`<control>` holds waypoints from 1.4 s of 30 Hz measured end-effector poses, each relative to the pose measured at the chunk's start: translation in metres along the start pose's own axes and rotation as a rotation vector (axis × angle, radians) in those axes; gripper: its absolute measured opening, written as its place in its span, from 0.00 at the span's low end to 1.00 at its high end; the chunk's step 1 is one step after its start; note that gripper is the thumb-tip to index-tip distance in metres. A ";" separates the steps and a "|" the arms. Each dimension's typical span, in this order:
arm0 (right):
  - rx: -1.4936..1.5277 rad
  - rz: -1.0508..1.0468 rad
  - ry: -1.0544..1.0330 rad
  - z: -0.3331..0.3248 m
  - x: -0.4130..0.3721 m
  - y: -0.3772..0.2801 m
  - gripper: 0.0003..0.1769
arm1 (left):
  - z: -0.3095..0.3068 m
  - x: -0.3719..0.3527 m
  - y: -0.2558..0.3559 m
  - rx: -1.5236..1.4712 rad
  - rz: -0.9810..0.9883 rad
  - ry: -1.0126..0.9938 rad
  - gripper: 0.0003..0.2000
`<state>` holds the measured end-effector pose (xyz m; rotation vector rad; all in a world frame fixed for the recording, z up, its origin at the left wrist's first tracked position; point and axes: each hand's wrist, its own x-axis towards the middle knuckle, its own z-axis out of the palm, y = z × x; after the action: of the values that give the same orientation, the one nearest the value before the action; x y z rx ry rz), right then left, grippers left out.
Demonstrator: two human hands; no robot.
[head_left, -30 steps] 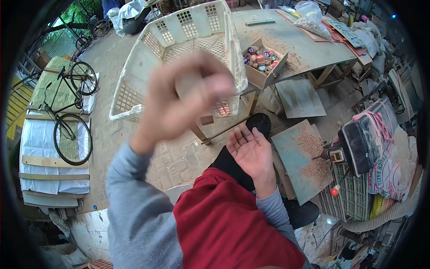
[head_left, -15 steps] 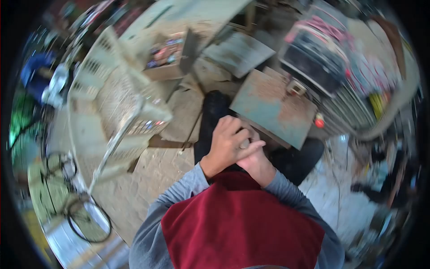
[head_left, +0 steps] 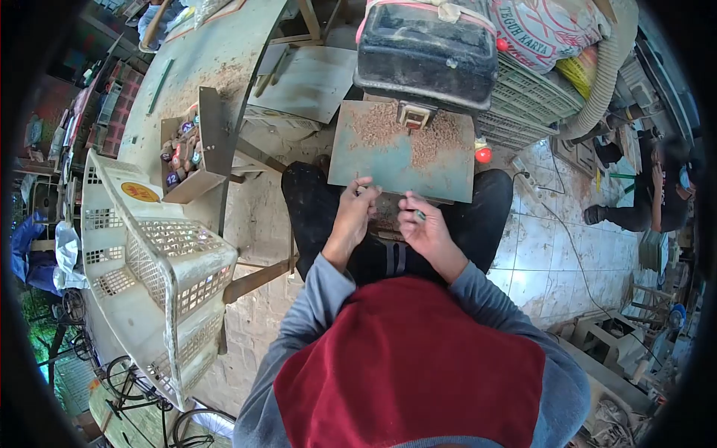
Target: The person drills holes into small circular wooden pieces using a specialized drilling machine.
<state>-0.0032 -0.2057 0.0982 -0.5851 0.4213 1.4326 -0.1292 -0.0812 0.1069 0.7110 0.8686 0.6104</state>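
Clock directions taken from left hand point(head_left: 355, 213) and right hand point(head_left: 422, 228).
- 12 o'clock: blocked by green plate point(head_left: 396, 160), sawdust heaped on it; black machine point(head_left: 426, 52) set over far edge.
- 1 o'clock: red knob point(head_left: 483, 155) just beside plate corner.
- 9 to 10 o'clock: closed off by white crate point(head_left: 160, 261) and cardboard box point(head_left: 183, 160) on long surface point(head_left: 216, 60).
- 3 o'clock: open room over tiled floor point(head_left: 538, 246), crossed by thin cable point(head_left: 571, 231).
- Narrow gap left between hands.

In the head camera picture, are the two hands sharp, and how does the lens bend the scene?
Head view: the left hand and right hand are fairly sharp, no motion blur. Head view: the fisheye lens gives black corners and curves the white plastic lattice crate at left. Head view: soft, even light, no strong glare.
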 end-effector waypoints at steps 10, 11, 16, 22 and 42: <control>0.105 -0.183 -0.122 -0.044 -0.028 -0.056 0.06 | 0.005 0.088 -0.054 1.070 0.736 0.006 0.10; 0.095 -0.192 -0.132 -0.048 -0.032 -0.060 0.06 | 0.005 0.090 -0.053 1.073 0.702 -0.043 0.08; 0.113 -0.318 0.181 -0.030 -0.038 -0.071 0.06 | 0.012 0.096 -0.052 1.105 0.645 -0.058 0.05; 0.097 -0.126 -0.165 -0.052 -0.030 -0.077 0.05 | 0.013 0.097 -0.069 1.186 0.999 0.082 0.08; 0.014 -0.228 -0.049 -0.021 -0.034 -0.083 0.04 | 0.008 0.100 -0.049 1.271 0.747 -0.193 0.14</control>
<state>0.0772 -0.2489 0.1120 -0.5664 0.3151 1.2227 -0.0626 -0.0409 0.0268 2.2713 0.7289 0.5701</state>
